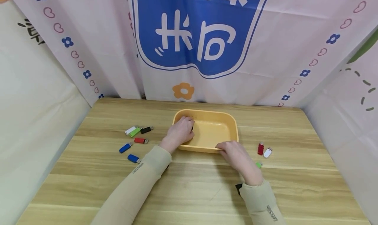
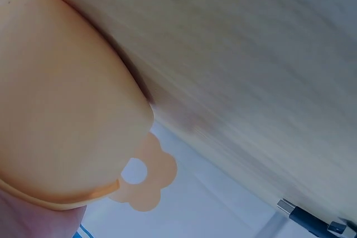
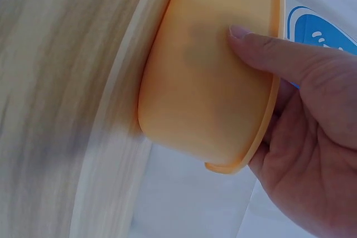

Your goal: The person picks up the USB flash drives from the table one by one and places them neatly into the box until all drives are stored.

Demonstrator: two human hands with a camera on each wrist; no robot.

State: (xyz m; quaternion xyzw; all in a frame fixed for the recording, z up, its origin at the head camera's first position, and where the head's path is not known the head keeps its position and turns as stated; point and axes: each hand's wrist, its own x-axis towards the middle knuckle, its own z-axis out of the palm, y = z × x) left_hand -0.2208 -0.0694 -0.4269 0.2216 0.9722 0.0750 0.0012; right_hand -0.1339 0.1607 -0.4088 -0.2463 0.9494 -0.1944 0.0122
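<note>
A yellow plastic bin (image 1: 205, 149) sits in the middle of the wooden table. My left hand (image 1: 181, 130) reaches over its left side into the bin, fingers curled. Between those fingers shows a bit of a black USB stick (image 1: 193, 128), mostly hidden by the hand. At the bin's front right, my right hand (image 1: 236, 154) grips the rim. The right wrist view shows the thumb of my right hand (image 3: 312, 98) on the outside wall of the bin (image 3: 206, 82), the fingers behind the rim. In the left wrist view the bin wall (image 2: 67, 93) covers most of the left hand.
Left of the bin lie USB sticks: white (image 1: 130, 130), green (image 1: 135, 132), black (image 1: 146, 130), red (image 1: 141, 140) and two blue ones (image 1: 125, 148). To the right are a red stick (image 1: 261, 148), a white stick (image 1: 267, 152) and a green stick (image 1: 259, 164). A printed curtain (image 1: 236, 90) hangs behind.
</note>
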